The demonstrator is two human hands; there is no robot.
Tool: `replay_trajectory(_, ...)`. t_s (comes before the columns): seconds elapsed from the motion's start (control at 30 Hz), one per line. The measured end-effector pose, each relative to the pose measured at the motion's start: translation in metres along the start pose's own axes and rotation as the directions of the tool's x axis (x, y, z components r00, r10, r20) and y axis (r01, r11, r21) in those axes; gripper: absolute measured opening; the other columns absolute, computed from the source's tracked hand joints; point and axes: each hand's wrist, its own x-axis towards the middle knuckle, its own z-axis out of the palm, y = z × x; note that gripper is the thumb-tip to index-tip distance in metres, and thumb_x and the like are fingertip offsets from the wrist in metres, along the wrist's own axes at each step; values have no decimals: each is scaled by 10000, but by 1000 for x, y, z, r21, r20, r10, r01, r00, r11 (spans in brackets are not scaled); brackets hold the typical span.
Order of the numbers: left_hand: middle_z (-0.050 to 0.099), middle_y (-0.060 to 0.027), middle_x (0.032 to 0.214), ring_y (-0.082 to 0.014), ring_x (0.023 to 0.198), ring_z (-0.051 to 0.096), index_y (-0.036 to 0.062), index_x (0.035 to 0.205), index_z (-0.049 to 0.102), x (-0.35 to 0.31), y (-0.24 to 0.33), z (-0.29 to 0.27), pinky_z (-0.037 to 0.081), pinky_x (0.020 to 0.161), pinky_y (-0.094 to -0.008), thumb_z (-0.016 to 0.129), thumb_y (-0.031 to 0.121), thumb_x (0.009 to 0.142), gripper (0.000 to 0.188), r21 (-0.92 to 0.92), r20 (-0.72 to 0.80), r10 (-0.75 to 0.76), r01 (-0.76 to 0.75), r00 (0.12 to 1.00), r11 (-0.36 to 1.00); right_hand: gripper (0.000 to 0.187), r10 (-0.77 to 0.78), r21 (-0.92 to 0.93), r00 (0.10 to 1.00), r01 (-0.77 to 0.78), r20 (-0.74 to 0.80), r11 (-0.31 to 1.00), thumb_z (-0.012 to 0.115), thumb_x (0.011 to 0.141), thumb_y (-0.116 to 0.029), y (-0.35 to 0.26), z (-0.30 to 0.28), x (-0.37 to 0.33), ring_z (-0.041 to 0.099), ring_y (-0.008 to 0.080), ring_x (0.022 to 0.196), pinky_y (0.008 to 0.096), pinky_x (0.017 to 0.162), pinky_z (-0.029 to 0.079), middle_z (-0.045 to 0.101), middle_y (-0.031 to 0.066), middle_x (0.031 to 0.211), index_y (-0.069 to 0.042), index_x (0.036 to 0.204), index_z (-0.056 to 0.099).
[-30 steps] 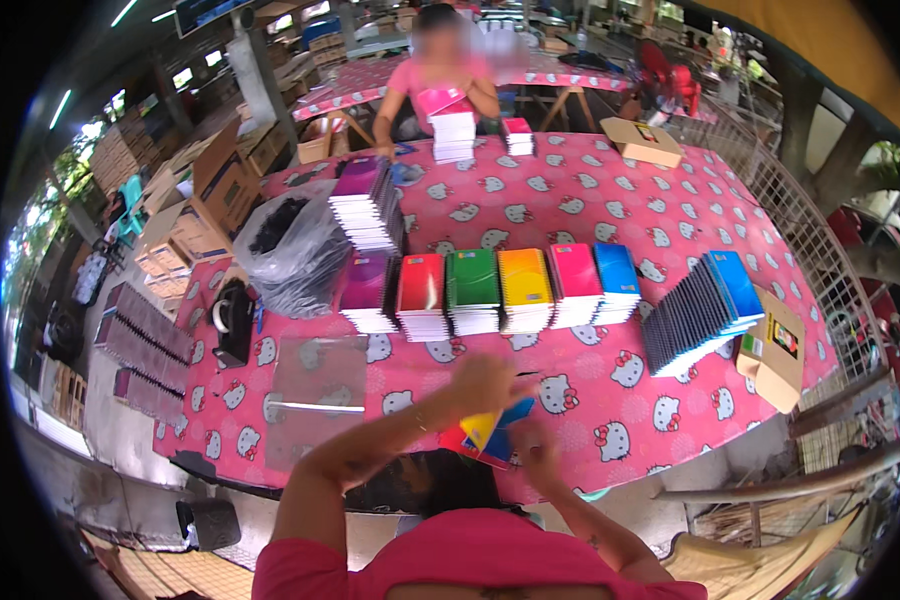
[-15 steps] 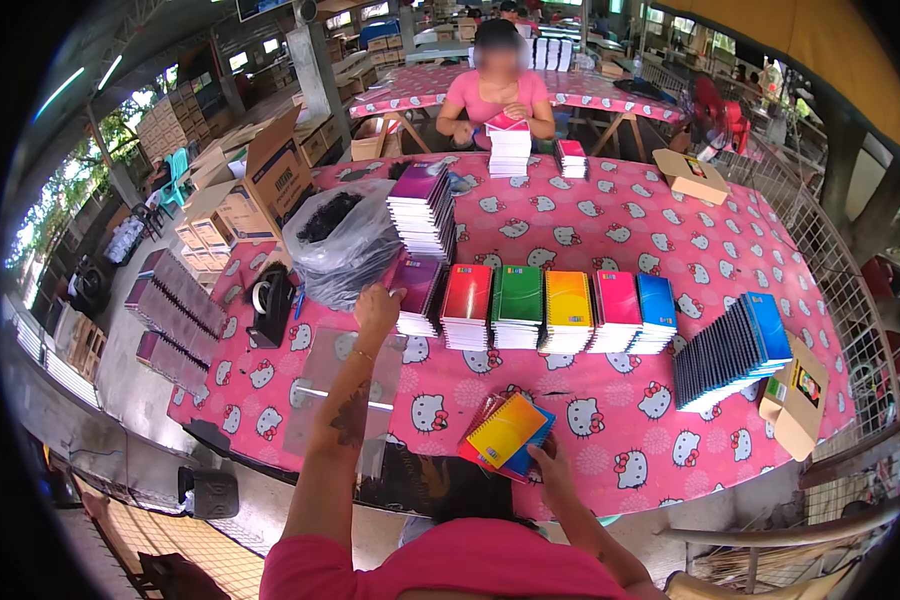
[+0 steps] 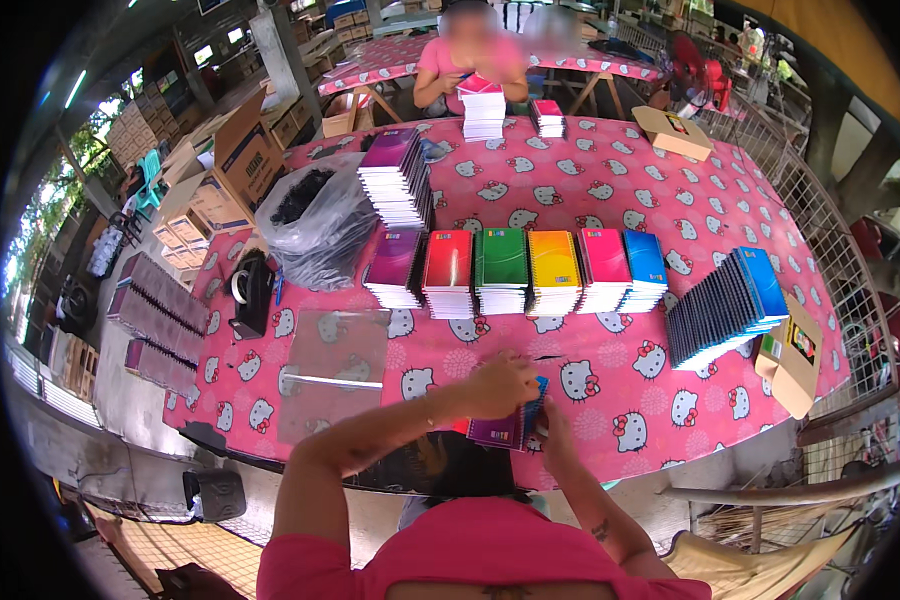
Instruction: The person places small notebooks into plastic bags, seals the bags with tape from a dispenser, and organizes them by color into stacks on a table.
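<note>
Purple-fronted notebook bundle (image 3: 507, 425), standing on edge near the pink table's (image 3: 610, 400) front edge, long axis roughly left to right. Left hand (image 3: 498, 385) clasps its top; right hand (image 3: 552, 428) grips its right end. Coloured notebook stacks (image 3: 515, 270) lie beyond; clear plastic sleeves (image 3: 332, 370) lie left.

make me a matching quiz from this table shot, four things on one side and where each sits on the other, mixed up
Things:
1. black plastic bag
2. clear sleeves
3. open cardboard box
4. small stack of notebooks

Places:
A. at the table's right edge, past the leaning row of blue notebooks
B. between the left hand and right hand
C. left end of the table, beside the tall purple-topped stack
D. flat on the cloth, left of the hands

Pairs: 1-C, 2-D, 3-A, 4-B
</note>
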Motion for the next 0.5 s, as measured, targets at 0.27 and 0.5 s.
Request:
replay_trajectory(0.27, 534, -213, 1277, -378, 1193, 509, 77, 1400, 448, -95, 16, 102, 407, 1002, -468, 646, 225, 888, 569, -656, -175, -847, 583, 501, 480, 396, -98, -83, 988, 108, 115, 991, 712, 867, -245, -17, 58, -5, 670, 181, 851, 371, 722, 570, 661, 70, 1002, -55, 1178, 558)
replay_trajectory(0.5, 540, -219, 1314, -319, 1209, 546, 84, 1401, 448, -214, 30, 27, 390, 1064, -453, 706, 167, 826, 635, -686, -261, -732, 413, 629, 599, 408, 295, 61, 903, -329, 312, 942, 697, 826, -156, -37, 117, 9, 702, 248, 818, 424, 681, 619, 660, 115, 999, -39, 1175, 522)
